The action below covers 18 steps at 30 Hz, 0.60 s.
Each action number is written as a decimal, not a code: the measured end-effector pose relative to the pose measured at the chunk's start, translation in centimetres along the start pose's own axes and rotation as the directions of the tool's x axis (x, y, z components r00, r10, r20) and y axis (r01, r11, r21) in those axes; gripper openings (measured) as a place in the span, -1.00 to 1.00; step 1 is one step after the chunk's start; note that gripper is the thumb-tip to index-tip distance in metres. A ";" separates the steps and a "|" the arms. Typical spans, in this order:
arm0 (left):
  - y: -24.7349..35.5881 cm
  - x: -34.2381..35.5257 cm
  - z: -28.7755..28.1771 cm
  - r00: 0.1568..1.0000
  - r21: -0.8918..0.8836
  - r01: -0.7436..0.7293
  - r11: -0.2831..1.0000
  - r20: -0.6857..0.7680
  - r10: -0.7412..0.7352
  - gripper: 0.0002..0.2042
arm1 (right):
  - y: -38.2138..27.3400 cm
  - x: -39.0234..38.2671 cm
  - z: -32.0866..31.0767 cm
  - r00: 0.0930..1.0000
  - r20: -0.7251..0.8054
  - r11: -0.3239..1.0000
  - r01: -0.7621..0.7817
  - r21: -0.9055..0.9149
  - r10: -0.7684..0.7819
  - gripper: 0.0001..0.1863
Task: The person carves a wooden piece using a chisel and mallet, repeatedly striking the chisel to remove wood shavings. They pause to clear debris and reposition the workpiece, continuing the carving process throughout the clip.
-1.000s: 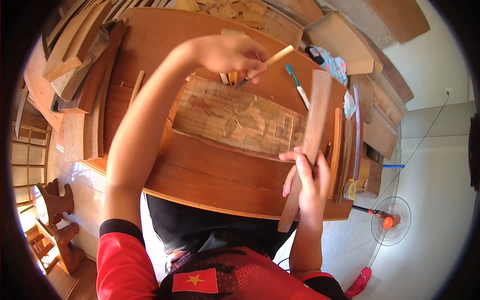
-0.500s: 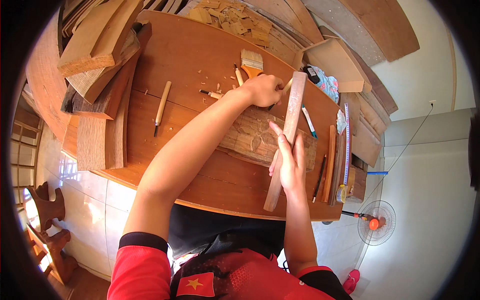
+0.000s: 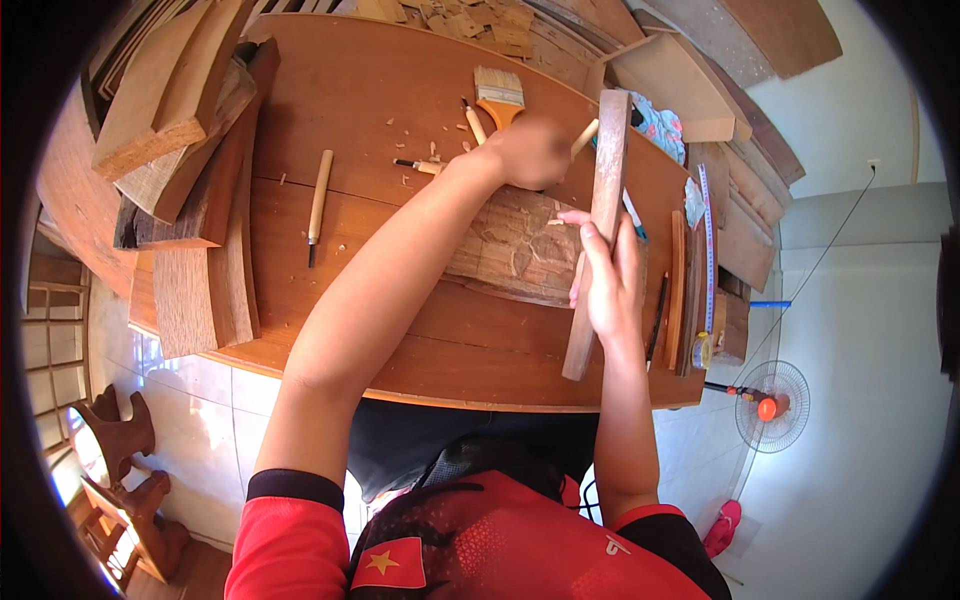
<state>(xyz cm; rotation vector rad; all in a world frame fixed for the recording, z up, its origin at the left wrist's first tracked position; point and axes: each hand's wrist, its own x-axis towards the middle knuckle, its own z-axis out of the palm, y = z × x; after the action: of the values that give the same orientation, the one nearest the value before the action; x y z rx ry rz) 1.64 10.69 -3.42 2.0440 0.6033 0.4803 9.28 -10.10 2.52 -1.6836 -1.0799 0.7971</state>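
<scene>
My left hand [image 3: 535, 152] is closed round a wood-carving chisel, whose pale wooden handle [image 3: 586, 134] sticks out beyond the fingers; its blade is hidden now. Just below that hand lies a brown wooden board [image 3: 505, 252] with a shallow carved relief. My right hand [image 3: 612, 275] grips a long square wooden bar [image 3: 610, 160], tilted across the board's right end, its upper end close to the chisel handle. Beyond the left hand are a paintbrush [image 3: 498, 92] and two more chisels, one of them the upper chisel [image 3: 474, 122]. Another chisel [image 3: 320, 208] lies farther left.
Stacked timber [image 3: 190, 120] stands at the table's left. On the right lie a marker [image 3: 634, 215], a pencil [image 3: 657, 320], wooden strips [image 3: 677, 290] and a measuring tape [image 3: 706, 245]. Wood chips dot the tabletop [image 3: 345, 110]. A fan [image 3: 772, 406] stands beyond the table.
The whole view has shifted, so the scene sits higher and slightly right. Both hands keep their holds, and the chisel blade below my left hand no longer shows.
</scene>
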 end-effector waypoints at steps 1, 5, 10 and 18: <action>0.0 -0.1 0.1 1.000 0.005 0.002 1.000 0.014 -0.002 -0.71 | 0.2 0.2 -0.3 1.000 -0.012 1.000 -0.024 -0.010 0.024 -0.72; -0.3 0.2 0.2 1.000 -0.006 0.002 1.000 0.030 -0.001 -0.72 | 0.5 0.2 -0.8 1.000 -0.001 0.998 -0.030 -0.050 0.030 -0.73; -0.5 0.4 0.3 0.999 0.009 -0.032 0.999 0.025 0.032 -0.72 | 0.9 -0.8 -0.3 0.999 -0.026 0.999 -0.034 -0.021 0.034 -0.73; -0.6 0.2 0.1 0.999 0.003 -0.010 1.000 0.036 0.010 -0.73 | 0.1 -0.9 0.2 0.993 -0.077 0.994 -0.089 -0.056 0.085 -0.77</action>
<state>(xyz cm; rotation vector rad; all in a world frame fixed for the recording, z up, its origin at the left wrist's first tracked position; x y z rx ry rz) 1.73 10.97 -4.00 2.0558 0.5728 0.4475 8.79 -10.84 2.43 -1.8063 -0.9926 0.7573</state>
